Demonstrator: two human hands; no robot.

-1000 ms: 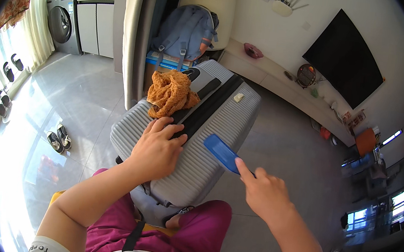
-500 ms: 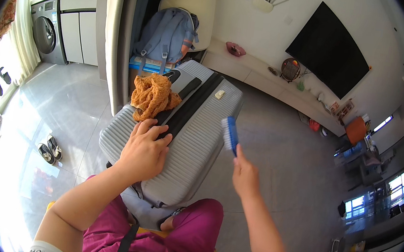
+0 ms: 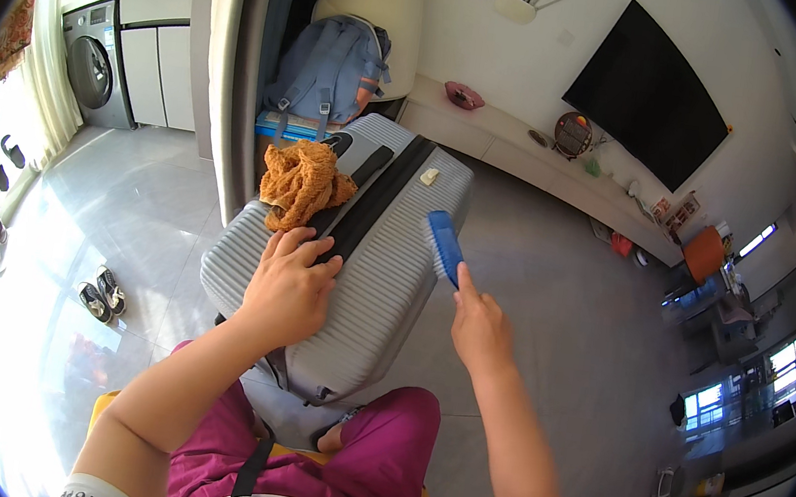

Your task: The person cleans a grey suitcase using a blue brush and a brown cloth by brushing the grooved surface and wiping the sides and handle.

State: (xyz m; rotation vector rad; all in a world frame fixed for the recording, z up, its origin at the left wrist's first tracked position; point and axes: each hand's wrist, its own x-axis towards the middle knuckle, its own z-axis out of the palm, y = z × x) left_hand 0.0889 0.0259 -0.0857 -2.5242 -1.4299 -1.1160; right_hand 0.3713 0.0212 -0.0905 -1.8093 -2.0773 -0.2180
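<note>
In front of my knees lies a silver-grey ribbed suitcase (image 3: 382, 257) with a dark strip along its middle. My left hand (image 3: 289, 285) rests on its near part, fingers spread flat over the ribs and the dark strip. Just beyond those fingertips an orange-brown cloth (image 3: 301, 185) sits crumpled on the case. My right hand (image 3: 482, 326) grips the handle of a blue brush (image 3: 445, 244) with pale bristles. The brush is at the suitcase's right edge, bristles turned toward the case; whether they touch it I cannot tell. A small cream-coloured piece (image 3: 430, 177) lies on the far part.
Behind the suitcase, a blue-grey backpack (image 3: 333, 67) leans against a cream chair (image 3: 374, 2). A long low cabinet (image 3: 506, 141) runs along the wall below a black television (image 3: 650, 93). Dark shoes (image 3: 102, 295) stand on the grey tiled floor (image 3: 551, 297) at left.
My right hand has shifted slightly left, bringing the brush up to the suitcase's right edge and tilting it more. My left hand stays on the case.
</note>
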